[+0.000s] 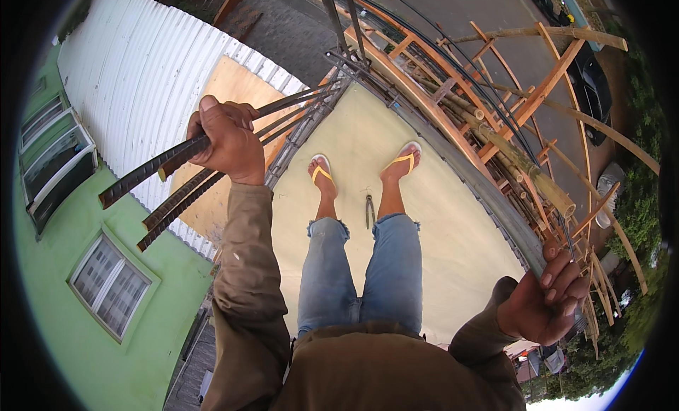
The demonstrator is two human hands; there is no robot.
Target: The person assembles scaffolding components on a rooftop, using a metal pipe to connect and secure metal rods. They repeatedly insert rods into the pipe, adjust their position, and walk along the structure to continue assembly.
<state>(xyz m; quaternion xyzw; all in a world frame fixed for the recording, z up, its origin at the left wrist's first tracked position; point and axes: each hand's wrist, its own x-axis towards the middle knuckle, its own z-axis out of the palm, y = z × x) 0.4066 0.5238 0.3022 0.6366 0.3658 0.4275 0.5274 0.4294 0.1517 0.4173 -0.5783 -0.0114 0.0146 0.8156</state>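
My left hand [230, 139] is wrapped round a ribbed steel rebar [152, 171], thumb on top, at the left edge of the platform. More rebars [185, 202] stick out beside and below it, their cut ends toward the green house. My right hand [544, 301] is off to the lower right with its fingers curled in. A thin dark strand shows near its fingertips; whether they hold it I cannot tell. A pair of pincers [370, 212] lies between my feet on the pale floor [339, 163].
Tied rebars [460, 167] edge the platform at right. Beyond are bamboo poles [530, 174] and timber scaffolding [544, 86]. At left are a corrugated white roof [141, 65], a plywood sheet [230, 82] and a green house wall [163, 291]. A road [488, 12] runs below.
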